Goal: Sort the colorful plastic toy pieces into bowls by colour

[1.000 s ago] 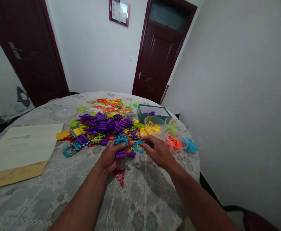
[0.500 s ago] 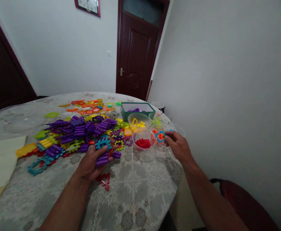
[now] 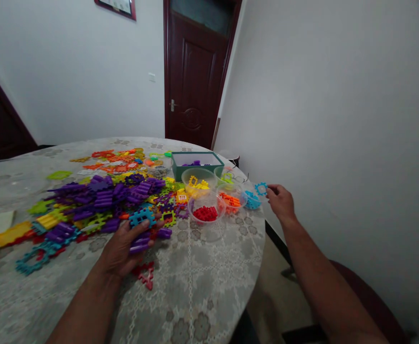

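Observation:
My right hand point(image 3: 280, 201) is stretched out past the table's right edge and pinches a small blue ring-shaped piece point(image 3: 261, 188) above a clear bowl of blue pieces point(image 3: 252, 199). My left hand point(image 3: 123, 248) lies on the table at the near edge of the pile of coloured plastic pieces point(image 3: 102, 196). Its fingers curl around purple pieces point(image 3: 139, 243), just below a blue toothed piece point(image 3: 141, 217). A red piece point(image 3: 145, 275) lies by the left wrist.
Clear bowls of red pieces point(image 3: 205, 212), orange pieces point(image 3: 231, 199) and yellow pieces point(image 3: 197, 182) stand by a green box point(image 3: 193, 163) on the round table point(image 3: 202, 291). A dark door point(image 3: 193, 76) is behind, a chair point(image 3: 356, 277) to the right.
My right hand has carried the blue ring piece from the pile rightward, past the red and orange bowls, to above the blue bowl. The view has swung right. My left hand stays on the purple pieces.

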`<state>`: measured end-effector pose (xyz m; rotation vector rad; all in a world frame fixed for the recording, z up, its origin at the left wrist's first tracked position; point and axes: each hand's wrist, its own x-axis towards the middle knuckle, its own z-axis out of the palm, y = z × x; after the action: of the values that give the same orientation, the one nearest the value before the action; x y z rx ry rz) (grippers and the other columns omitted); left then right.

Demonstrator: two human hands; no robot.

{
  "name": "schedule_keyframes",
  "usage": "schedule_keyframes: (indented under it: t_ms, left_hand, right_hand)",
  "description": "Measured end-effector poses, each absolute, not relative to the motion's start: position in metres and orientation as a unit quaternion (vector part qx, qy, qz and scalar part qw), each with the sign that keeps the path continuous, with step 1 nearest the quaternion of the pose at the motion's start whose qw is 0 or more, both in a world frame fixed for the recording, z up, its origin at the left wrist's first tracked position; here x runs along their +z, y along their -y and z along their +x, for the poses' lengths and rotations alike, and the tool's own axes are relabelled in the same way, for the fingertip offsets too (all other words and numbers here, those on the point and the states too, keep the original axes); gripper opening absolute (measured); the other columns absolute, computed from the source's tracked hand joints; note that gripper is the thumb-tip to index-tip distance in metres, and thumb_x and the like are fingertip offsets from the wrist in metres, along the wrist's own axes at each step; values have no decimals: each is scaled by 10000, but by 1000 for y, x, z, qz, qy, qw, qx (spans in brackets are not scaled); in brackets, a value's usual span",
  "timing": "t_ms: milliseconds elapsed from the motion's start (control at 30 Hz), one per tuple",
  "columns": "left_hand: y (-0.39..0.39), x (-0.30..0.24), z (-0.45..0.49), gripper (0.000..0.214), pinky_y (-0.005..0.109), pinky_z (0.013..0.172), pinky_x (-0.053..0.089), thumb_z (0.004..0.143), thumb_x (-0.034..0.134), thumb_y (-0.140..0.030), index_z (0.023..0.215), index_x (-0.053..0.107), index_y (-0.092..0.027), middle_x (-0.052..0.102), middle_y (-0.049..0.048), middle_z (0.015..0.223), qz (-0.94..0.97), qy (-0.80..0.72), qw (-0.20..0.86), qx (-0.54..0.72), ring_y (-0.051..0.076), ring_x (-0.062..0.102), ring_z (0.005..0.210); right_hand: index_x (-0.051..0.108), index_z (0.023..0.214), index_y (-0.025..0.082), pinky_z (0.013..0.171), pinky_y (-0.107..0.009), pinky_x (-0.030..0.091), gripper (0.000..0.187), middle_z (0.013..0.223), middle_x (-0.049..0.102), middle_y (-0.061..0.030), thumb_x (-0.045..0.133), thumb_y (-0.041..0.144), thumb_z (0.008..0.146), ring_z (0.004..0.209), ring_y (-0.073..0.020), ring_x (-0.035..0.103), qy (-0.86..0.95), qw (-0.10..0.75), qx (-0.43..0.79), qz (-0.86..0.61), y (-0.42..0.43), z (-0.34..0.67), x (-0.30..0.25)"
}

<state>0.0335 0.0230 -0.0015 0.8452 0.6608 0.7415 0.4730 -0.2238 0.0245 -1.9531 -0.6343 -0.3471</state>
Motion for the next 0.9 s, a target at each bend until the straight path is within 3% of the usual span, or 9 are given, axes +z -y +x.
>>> schedule_keyframes:
  t_ms: [133, 300, 567, 700, 900]
  left_hand:
    - [-19, 6, 35, 355, 214, 454, 583, 762, 828, -46, 1094, 732, -129, 812, 170, 1110, 398, -328, 789, 336, 300, 819, 879]
    - [-17, 8, 35, 431, 232, 459, 588, 732, 850, -36, 1131, 723, -140, 810, 161, 1143, 399, -336, 785, 333, 296, 818, 862]
    - [-16, 2, 35, 424, 227, 448, 579, 701, 899, -90, 1048, 665, -163, 811, 121, 996, 398, -314, 794, 337, 299, 818, 848]
    - [-11, 1, 35, 496, 233, 449, 570, 697, 935, -151, 1087, 630, -188, 801, 112, 1010, 405, -289, 799, 340, 303, 816, 858]
    - [-10, -4, 34, 557, 233, 435, 544, 729, 947, -239, 1168, 608, -198, 786, 125, 1050, 407, -250, 819, 318, 310, 809, 892]
  right_hand:
    - [791, 1028, 177, 793, -397, 589, 428, 980, 812, -130, 634, 517, 820, 842, -271, 745, 268, 477, -162, -821, 216, 482, 20]
    - [802, 992, 182, 831, -405, 571, 408, 942, 812, -127, 618, 495, 806, 828, -277, 741, 269, 453, -173, -832, 202, 486, 24]
    - [789, 1065, 176, 782, -379, 556, 434, 966, 803, -112, 560, 489, 872, 766, -248, 721, 276, 457, -168, -829, 187, 451, 37]
    - [788, 1091, 201, 745, -351, 546, 399, 906, 793, -80, 606, 506, 911, 741, -229, 698, 350, 483, -96, -797, 172, 381, 38]
    - [771, 1174, 267, 757, -340, 544, 294, 1052, 787, -52, 651, 438, 967, 781, -203, 678, 538, 463, 88, -699, 140, 257, 48]
